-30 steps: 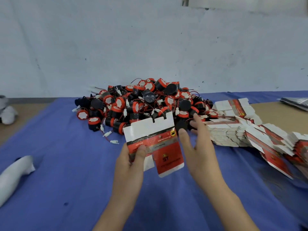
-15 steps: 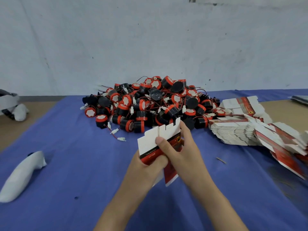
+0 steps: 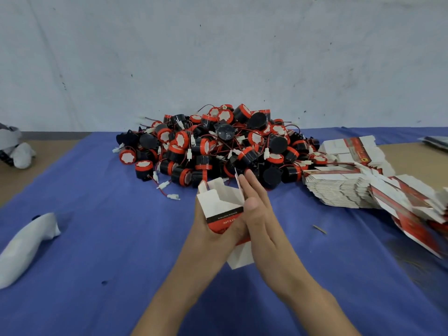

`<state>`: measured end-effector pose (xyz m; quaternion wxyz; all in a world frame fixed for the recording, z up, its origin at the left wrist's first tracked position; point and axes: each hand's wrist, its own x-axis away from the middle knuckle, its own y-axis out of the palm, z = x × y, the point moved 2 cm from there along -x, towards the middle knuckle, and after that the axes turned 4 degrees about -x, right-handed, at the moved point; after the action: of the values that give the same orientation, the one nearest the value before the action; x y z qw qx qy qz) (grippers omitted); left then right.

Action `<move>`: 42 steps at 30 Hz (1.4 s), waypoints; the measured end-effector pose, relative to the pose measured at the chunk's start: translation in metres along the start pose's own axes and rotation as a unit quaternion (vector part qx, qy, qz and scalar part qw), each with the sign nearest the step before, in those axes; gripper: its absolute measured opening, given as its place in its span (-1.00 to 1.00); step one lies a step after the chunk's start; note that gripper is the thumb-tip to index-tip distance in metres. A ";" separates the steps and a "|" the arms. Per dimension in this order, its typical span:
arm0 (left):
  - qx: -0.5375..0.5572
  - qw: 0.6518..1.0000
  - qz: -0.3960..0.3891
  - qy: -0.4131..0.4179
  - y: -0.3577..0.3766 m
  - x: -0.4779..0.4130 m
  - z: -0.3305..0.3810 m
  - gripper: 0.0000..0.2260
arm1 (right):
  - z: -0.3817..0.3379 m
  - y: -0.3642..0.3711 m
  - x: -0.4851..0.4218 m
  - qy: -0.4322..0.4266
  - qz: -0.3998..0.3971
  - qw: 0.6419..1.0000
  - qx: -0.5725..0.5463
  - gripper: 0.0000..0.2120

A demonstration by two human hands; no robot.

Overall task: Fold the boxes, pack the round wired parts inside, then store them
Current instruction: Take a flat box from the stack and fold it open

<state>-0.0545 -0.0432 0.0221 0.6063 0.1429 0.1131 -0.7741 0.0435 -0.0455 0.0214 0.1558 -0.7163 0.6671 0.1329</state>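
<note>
A: Where is the box from where you sit?

B: I have the box (image 3: 219,209) low in the middle of my view, held between both hands. It is half opened: white flaps stand up at 12 o'clock, the red printed face is turned toward me, and another white flap hangs at 6.

A: And the hands?

B: Close together, one on either side of it. The left hand (image 3: 208,238) grips it from 9 o'clock, with the palm under it and the thumb across the red face. The right hand (image 3: 263,221) lies flat against its 3 o'clock side, fingers straight and together, thumb on the top edge — pressing, not clasping.

A: The parts?

B: The parts (image 3: 213,146) are heaped at 12 o'clock from the hands, on the cloth (image 3: 97,238) near the wall (image 3: 218,57). They are black drums with red rims and white caps, with wires and white plugs tangled through. The right fingertips (image 3: 249,177) reach the heap's near edge, but I cannot tell whether they touch it.

A: Anything else?

B: The flats (image 3: 344,190) — unfolded boxes — are stacked and spilling at 2 to 3 o'clock, against the heap's right edge. A white bundle (image 3: 26,241) lies on the cloth at 9 o'clock, well apart from the hands. A thin scrap (image 3: 320,229) lies at 3 o'clock. Bare table (image 3: 407,161) shows past the cloth.
</note>
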 end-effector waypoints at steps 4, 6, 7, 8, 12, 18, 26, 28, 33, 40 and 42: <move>-0.008 1.000 0.018 0.009 -0.008 -0.001 -0.007 -0.55 | 0.004 0.003 0.007 -0.020 -0.007 0.998 0.059 -0.24; -0.017 1.000 0.018 0.006 -0.015 0.002 -0.013 -0.40 | 0.009 0.001 0.018 -0.028 -0.009 0.995 0.099 -0.34; 0.005 1.000 0.023 -0.005 -0.020 0.003 -0.016 -0.26 | 0.012 0.000 0.021 -0.037 0.001 0.993 0.116 -0.35; 0.014 1.000 0.011 -0.014 -0.018 0.003 -0.015 -0.16 | 0.013 0.001 0.019 -0.048 0.017 0.990 0.133 -0.38; 0.022 0.999 0.000 -0.030 -0.015 0.008 -0.017 -0.10 | 0.013 -0.001 0.016 -0.056 0.052 0.985 0.157 -0.53; 0.023 0.999 0.015 -0.033 -0.010 0.006 -0.018 -0.18 | 0.007 -0.001 0.017 -0.092 0.086 0.975 0.185 -0.62; 0.043 0.998 -0.010 -0.035 -0.009 0.003 -0.007 -0.37 | 0.000 -0.009 0.014 -0.101 0.083 0.982 0.135 -0.81; 0.047 0.998 -0.010 -0.031 -0.010 0.001 -0.004 -0.40 | 0.000 -0.012 0.012 -0.097 0.078 0.985 0.118 -0.83; 0.022 0.999 -0.013 -0.031 -0.013 0.001 -0.003 -0.61 | -0.001 -0.018 0.010 -0.098 0.062 0.985 0.127 -0.85; -0.013 1.000 -0.009 -0.020 -0.014 0.004 -0.003 -0.85 | 0.000 -0.016 0.013 -0.117 0.048 0.980 0.152 -0.81; -0.018 1.000 -0.016 -0.017 -0.015 0.005 -0.002 -0.90 | 0.000 -0.016 0.014 -0.108 0.045 0.983 0.143 -0.75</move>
<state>-0.0701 -0.0432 0.0186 0.5980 0.1171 0.1194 -0.7838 0.0608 -0.0572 0.0167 0.3217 -0.6372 0.6901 0.1196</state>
